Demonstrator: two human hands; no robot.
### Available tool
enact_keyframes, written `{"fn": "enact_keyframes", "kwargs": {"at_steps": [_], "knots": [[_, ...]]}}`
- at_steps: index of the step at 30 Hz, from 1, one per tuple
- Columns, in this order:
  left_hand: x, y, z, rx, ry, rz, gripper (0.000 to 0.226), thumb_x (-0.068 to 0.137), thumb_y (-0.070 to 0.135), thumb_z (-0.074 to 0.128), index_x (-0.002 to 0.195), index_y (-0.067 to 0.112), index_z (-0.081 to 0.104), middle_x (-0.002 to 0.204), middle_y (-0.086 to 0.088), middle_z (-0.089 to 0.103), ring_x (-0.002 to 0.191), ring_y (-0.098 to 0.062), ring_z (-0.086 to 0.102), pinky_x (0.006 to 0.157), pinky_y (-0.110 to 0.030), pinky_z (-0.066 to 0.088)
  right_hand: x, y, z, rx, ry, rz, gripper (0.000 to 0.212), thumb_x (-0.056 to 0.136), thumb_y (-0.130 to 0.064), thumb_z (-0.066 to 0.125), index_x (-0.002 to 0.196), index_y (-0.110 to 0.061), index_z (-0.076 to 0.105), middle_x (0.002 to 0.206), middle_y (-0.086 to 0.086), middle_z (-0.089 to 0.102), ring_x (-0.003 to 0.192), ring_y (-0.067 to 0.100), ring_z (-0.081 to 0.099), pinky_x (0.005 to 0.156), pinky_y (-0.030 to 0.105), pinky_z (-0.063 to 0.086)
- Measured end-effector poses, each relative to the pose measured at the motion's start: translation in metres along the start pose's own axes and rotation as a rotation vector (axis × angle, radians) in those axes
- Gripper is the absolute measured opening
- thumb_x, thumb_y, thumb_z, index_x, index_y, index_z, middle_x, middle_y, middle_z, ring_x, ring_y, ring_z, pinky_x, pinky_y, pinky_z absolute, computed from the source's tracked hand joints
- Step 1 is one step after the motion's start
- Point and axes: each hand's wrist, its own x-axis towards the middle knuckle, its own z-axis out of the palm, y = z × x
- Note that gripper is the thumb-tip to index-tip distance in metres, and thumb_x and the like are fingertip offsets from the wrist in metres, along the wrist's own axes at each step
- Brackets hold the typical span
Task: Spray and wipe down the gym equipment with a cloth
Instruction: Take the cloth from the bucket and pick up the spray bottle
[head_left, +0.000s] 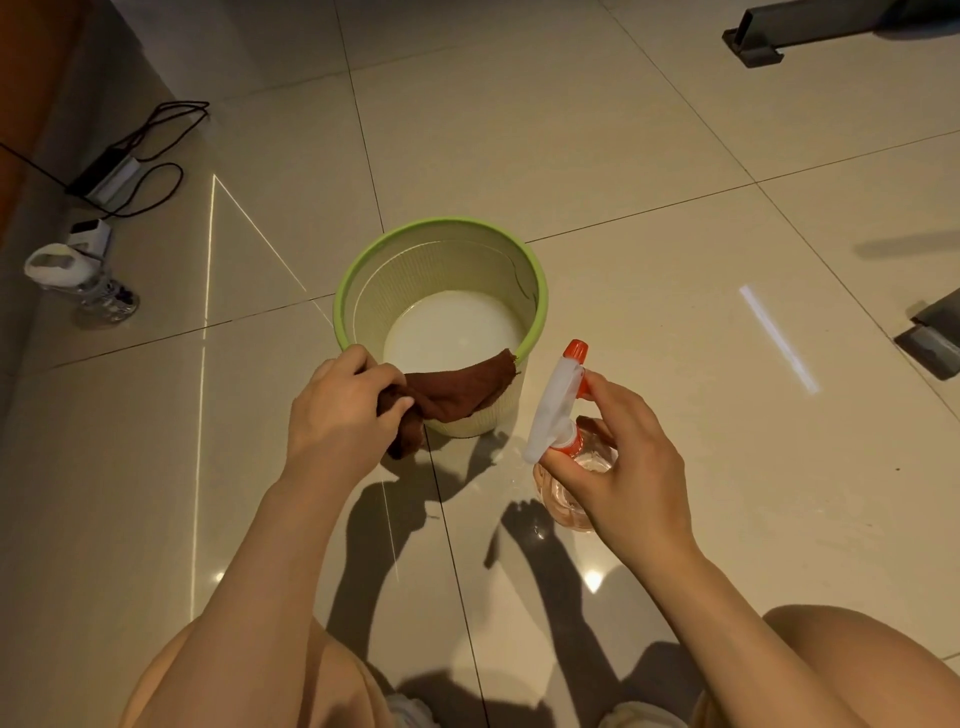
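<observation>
A brown cloth (457, 389) hangs over the near rim of a green-rimmed bucket (441, 234) standing on the tiled floor. My left hand (343, 410) grips the cloth's left end at the rim. Just right of the bucket is a clear spray bottle (566, 499) with a white trigger head and an orange nozzle cap. My right hand (623, 467) holds it by the neck, with a finger on the trigger.
Dark metal feet of gym equipment lie at the top right (753, 41) and the right edge (935, 348). A power strip with black cables (109, 171) and a plastic bottle (83, 280) lie on the floor at the left. My knees fill the bottom.
</observation>
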Motion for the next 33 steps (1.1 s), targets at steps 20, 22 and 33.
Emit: {"fn": "enact_keyframes", "kwargs": {"at_steps": [20, 22, 33], "knots": [[-0.005, 0.029, 0.008, -0.612, -0.099, -0.161, 0.019, 0.083, 0.006, 0.064, 0.083, 0.025, 0.061, 0.091, 0.007, 0.057, 0.091, -0.016, 0.054, 0.075, -0.025, 0.043, 0.005, 0.003, 0.001, -0.032, -0.001, -0.015, 0.069, 0.079, -0.033, 0.076, 0.141, -0.022, 0.046, 0.135, -0.006, 0.053, 0.106, -0.009, 0.041, 0.076, 0.001, 0.035], [-0.006, 0.026, 0.011, -0.405, 0.02, -0.01, 0.012, 0.081, 0.011, 0.072, 0.084, 0.018, 0.064, 0.083, 0.005, 0.054, 0.084, -0.018, 0.049, 0.071, -0.027, 0.039, 0.006, 0.003, 0.001, -0.029, 0.002, -0.011, 0.07, 0.079, -0.032, 0.077, 0.141, -0.022, 0.046, 0.134, -0.006, 0.053, 0.107, -0.005, 0.043, 0.078, 0.001, 0.034], [-0.062, 0.077, -0.059, -1.051, -0.152, -0.287, 0.004, 0.096, 0.021, 0.058, 0.096, 0.025, 0.06, 0.097, 0.016, 0.066, 0.096, -0.005, 0.063, 0.079, -0.014, 0.048, -0.036, -0.05, -0.048, 0.265, 0.037, 0.268, 0.069, 0.082, -0.019, 0.076, 0.135, -0.04, 0.038, 0.129, -0.026, 0.048, 0.115, -0.01, 0.048, 0.094, 0.009, 0.043]]}}
